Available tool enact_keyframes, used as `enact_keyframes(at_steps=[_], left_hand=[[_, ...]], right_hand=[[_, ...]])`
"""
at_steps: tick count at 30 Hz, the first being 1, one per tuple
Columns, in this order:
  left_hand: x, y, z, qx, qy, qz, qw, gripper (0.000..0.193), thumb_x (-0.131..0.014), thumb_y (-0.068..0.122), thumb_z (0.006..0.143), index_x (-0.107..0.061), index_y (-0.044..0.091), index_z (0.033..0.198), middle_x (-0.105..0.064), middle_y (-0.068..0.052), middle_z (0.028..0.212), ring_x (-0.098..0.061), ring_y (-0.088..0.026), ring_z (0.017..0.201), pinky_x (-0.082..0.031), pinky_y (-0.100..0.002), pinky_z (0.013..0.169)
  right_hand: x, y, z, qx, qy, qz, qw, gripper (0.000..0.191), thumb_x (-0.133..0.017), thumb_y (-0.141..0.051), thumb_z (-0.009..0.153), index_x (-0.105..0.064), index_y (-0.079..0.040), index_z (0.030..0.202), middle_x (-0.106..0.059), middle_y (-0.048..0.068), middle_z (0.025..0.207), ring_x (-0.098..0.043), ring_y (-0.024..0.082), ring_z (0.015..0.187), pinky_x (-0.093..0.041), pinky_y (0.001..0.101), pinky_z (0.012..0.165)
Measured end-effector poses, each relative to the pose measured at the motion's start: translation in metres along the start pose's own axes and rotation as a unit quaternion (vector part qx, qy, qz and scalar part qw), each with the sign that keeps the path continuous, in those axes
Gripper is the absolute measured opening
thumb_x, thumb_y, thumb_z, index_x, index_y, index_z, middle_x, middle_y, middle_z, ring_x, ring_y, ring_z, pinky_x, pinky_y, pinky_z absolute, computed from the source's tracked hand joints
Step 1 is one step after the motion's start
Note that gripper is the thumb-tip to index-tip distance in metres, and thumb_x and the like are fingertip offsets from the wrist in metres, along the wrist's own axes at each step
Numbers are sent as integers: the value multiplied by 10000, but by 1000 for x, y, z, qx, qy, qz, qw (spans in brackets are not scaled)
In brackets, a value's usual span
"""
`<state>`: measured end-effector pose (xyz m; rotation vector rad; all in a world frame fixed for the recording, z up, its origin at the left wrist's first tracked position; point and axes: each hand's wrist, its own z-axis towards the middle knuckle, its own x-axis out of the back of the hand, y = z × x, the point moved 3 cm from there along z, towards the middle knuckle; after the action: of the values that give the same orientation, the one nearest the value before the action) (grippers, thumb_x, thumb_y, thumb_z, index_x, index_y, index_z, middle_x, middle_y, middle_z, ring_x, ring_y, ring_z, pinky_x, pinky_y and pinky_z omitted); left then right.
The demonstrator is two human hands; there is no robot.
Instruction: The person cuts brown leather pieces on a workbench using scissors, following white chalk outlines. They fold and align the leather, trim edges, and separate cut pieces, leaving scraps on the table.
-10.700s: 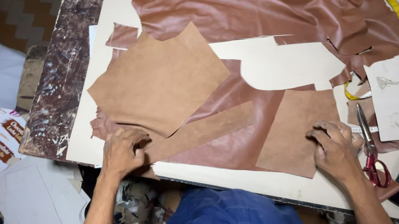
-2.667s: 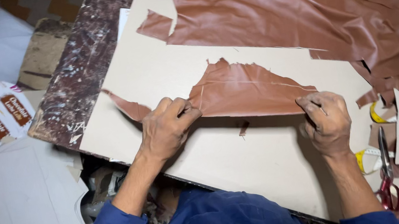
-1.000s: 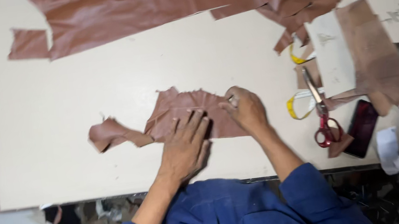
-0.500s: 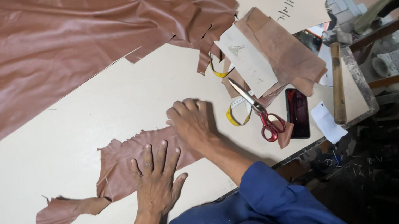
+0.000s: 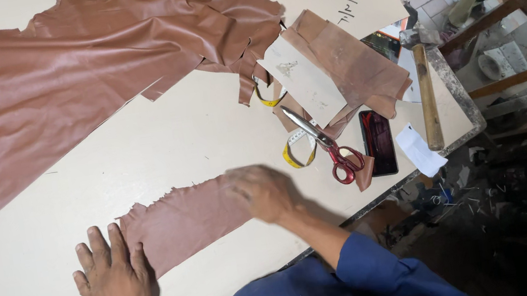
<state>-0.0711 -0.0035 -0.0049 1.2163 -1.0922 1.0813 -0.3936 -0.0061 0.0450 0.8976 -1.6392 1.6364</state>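
1. A worker in a blue sleeve leans over the pale bench (image 5: 191, 131), both hands laid on a ragged leather scrap (image 5: 177, 223) that lies flat along its near edge

2. The left hand (image 5: 112, 278) presses down with fingers spread, its grip released and closed on nothing; the scrap's narrow torn tail runs out beneath the palm and off to that hand's left

3. The right hand (image 5: 263, 193) rests on the scrap's far end; it is blurred, so whether its grip is loose or pinching the edge cannot be told

4. The scrap is reddish brown, matt, one long edge frayed and jagged, the other cut cleaner

5. It looks thin, limp and light, likely to slide on the smooth board and to fold if lifted by one corner; the wider middle, between the two hands, seems the surest place to take hold

6. Beyond the right hand lie red-handled scissors (image 5: 330, 148) on a yellow tape measure (image 5: 292, 154), with a dark phone (image 5: 379, 141) just beside them; a large leather hide (image 5: 61, 95) spreads well above both hands
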Motion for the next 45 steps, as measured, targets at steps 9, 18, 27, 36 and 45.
enact_keyframes(at_steps=[9, 18, 27, 36, 45], left_hand=[[11, 5, 7, 55, 51, -75, 994, 272, -758, 386, 994, -813, 140, 1095, -733, -87, 953, -696, -246, 781, -545, -393, 727], [53, 25, 33, 47, 61, -82, 994, 171, -646, 156, 850, -750, 34, 790, -696, -248, 861, -683, -445, 742, -564, -531, 711], [73, -4, 40, 190, 23, -76, 979, 167, -604, 148, 977, -643, 22, 1079, -642, -235, 1141, -662, -494, 905, -543, -564, 767], [27, 69, 16, -7, 139, -121, 983, 429, -688, 295, 864, -667, 34, 1204, -584, -171, 1264, -519, -394, 1157, -414, -550, 928], [15, 68, 19, 38, 111, -130, 985, 416, -630, 318, 917, -668, 58, 1239, -552, -147, 1326, -474, -374, 1230, -368, -547, 1005]], right_hand=[[105, 86, 19, 83, 255, -73, 960, 166, -673, -77, 930, -724, -55, 1087, -732, 112, 1178, -664, 314, 1113, -534, 428, 971], [-82, -74, -1, 309, -110, -115, 938, 520, -612, -346, 929, -568, -168, 1416, -447, 100, 1556, -293, 387, 1476, -269, 622, 1126], [-83, -89, -1, 245, -157, -130, 948, 613, -620, -419, 925, -487, -203, 1484, -337, 94, 1604, -181, 372, 1497, -136, 632, 1173], [101, 77, 68, 50, 309, -229, 922, 700, -809, -268, 711, -605, -4, 1326, -635, 252, 1308, -547, 457, 1176, -416, 542, 960], [248, 119, 116, -50, 216, -185, 957, 232, -671, -211, 956, -775, -188, 1163, -747, 167, 898, -727, 374, 749, -568, 537, 734]])
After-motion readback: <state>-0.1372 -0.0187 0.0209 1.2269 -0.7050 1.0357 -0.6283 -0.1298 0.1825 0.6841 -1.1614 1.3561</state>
